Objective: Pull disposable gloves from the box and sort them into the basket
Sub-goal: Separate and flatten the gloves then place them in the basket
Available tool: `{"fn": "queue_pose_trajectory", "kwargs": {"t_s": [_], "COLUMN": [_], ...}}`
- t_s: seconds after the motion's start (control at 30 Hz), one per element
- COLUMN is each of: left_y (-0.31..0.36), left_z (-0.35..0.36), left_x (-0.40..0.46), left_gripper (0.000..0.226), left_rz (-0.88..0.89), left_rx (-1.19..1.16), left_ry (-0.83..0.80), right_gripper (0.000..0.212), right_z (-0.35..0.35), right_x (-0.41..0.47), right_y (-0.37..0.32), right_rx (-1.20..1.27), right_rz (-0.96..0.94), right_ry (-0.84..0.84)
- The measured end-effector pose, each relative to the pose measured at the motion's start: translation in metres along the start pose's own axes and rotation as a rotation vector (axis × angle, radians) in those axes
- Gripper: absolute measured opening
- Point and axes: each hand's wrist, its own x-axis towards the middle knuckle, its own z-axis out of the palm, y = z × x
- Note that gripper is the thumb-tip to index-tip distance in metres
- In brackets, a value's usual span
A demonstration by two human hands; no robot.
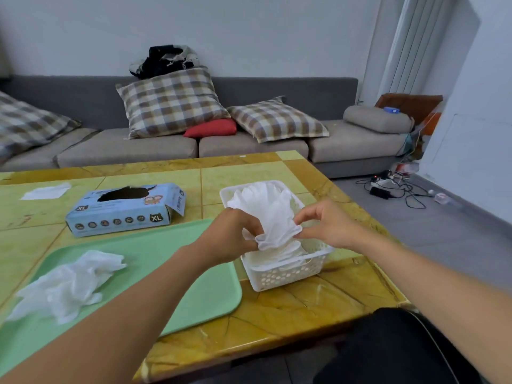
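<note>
Here both hands meet over the white perforated basket [279,275], which sits on the yellow table [304,303] just right of the green tray [194,273]. The left hand [230,235] pinches one side of a white glove's [274,217] cuff with thumb and curled fingers, and the right hand [327,225] pinches the other side between thumb and forefinger, its remaining fingers loosely bent. Held that way, the cuff is spread flat near the basket's near end while the glove's fingers drape toward the far end, likely so it can be laid straight on the gloves already stacked inside. The blue glove box [124,209] lies farther left, well apart from the basket, its torn opening facing up; whether any gloves remain in it cannot be told. A crumpled heap of loose gloves [69,284] waits on the tray's near left part. Nothing blocks the basket, though the left forearm crosses the tray between the heap and it. A white sheet [45,191] lies at the far left.
</note>
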Motion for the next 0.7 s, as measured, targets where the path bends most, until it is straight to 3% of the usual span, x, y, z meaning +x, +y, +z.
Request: {"fn": "queue_pose_trajectory", "kwargs": {"t_s": [0.07,0.17,0.3,0.43,0.6,0.63,0.7], "left_y": [0.002,0.009,0.011,0.016,0.025,0.026,0.024], "left_z": [-0.003,-0.011,-0.011,-0.011,-0.017,-0.021,-0.028], "left_x": [-0.002,-0.002,-0.001,0.0,0.004,0.006,0.016], "left_gripper": [0.011,0.037,0.07,0.05,0.047,0.047,0.044], "left_rz": [0.026,0.022,0.07,0.054,0.013,-0.004,0.002], "left_rx": [0.052,0.08,0.162,0.222,0.235,0.226,0.248], "left_ry": [-0.06,-0.186,-0.262,-0.373,-0.467,-0.439,-0.227], "right_gripper": [0.013,0.02,0.048,0.038,0.072,0.072,0.061], "right_z": [0.0,-0.003,0.002,0.005,-0.003,-0.005,-0.009], "right_x": [-0.006,-0.011,-0.006,-0.001,0.003,0.004,0.012], "right_y": [-0.002,-0.009,-0.011,-0.011,-0.019,-0.023,-0.029], "right_rx": [-0.079,-0.086,0.087,0.051,-0.004,-0.066,-0.283], "right_rz": [-0.01,0.032,0.062,0.092,0.212,0.213,0.141], "right_ry": [-0.053,-0.161,-0.078,-0.117,-0.198,-0.197,-0.094]}}
